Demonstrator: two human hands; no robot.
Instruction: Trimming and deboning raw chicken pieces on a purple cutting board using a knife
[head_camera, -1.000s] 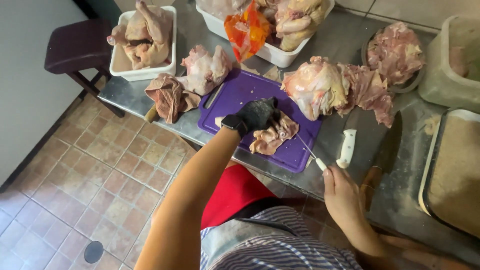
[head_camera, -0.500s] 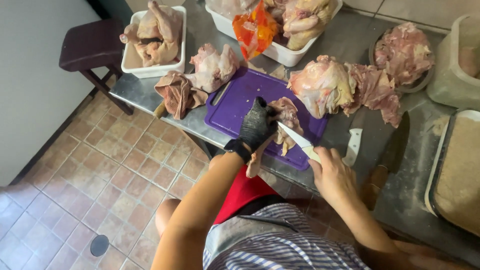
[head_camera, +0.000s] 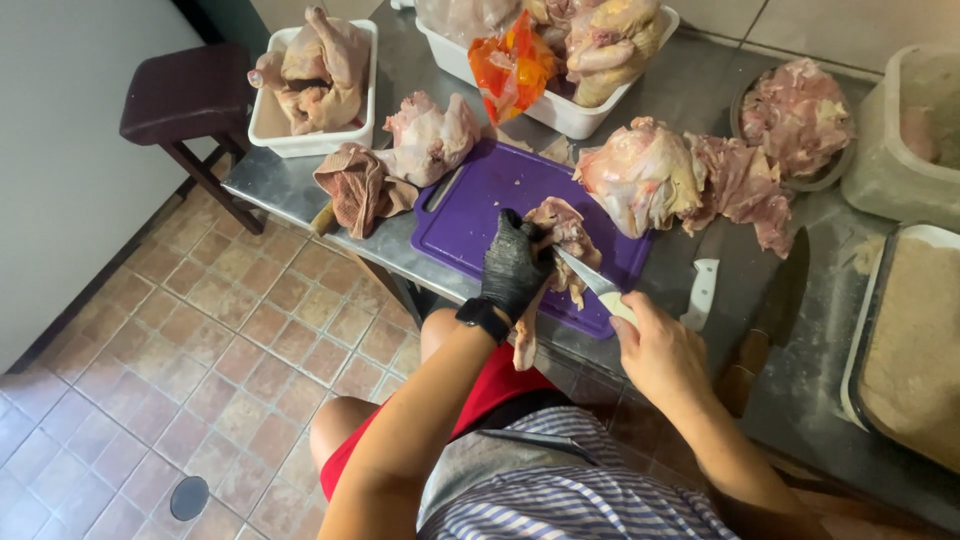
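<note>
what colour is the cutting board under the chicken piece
Purple; the cutting board shows best in the head view, lying on the metal table.

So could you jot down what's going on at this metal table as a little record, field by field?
Left hand: black-gloved left hand gripping a pale raw chicken piece
Right hand: bare right hand holding a white-handled knife, blade against the meat
Surface: purple plastic cutting board on a grey steel table
Nearby: whole raw chicken, white rectangular tub of chicken, brown crumpled cloth, dark wooden stool
</note>
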